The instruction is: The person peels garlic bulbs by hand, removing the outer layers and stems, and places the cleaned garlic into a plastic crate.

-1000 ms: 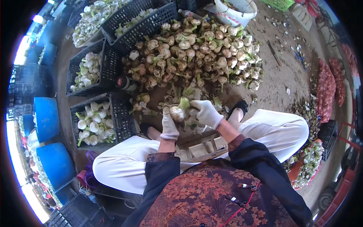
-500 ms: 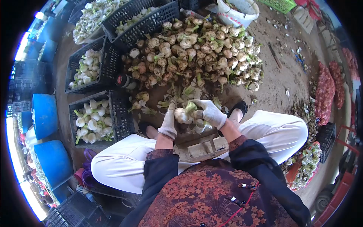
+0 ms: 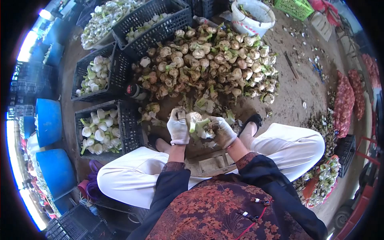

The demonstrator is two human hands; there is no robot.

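A garlic bulb (image 3: 195, 117) with a green stem is between my two gloved hands, above the floor. My right hand (image 3: 224, 132) is closed at its stem end, where loose pale skins hang. On the other side, my left hand (image 3: 178, 127) is beside the bulb with its fingers curled in; what they hold, if anything, is hidden. Beyond my hands lies a large heap of soil-stained garlic bulbs (image 3: 204, 56). A small wooden stool or frame (image 3: 212, 163) sits between my legs, with peeled leaves and skins scattered in front of it.
On the left stand black crates (image 3: 130, 132) of cleaned garlic and blue tubs (image 3: 56, 172). Next to the crates is a dark bottle or can (image 3: 136, 92). A white bucket (image 3: 252, 20) and a green basket (image 3: 295, 7) are behind the heap. Red mesh sacks (image 3: 344, 104) lie at right.
My left hand has turned and its fingers have curled beside the bulb. The bulb's green stem now points down to the left, and my right hand has shifted slightly down.
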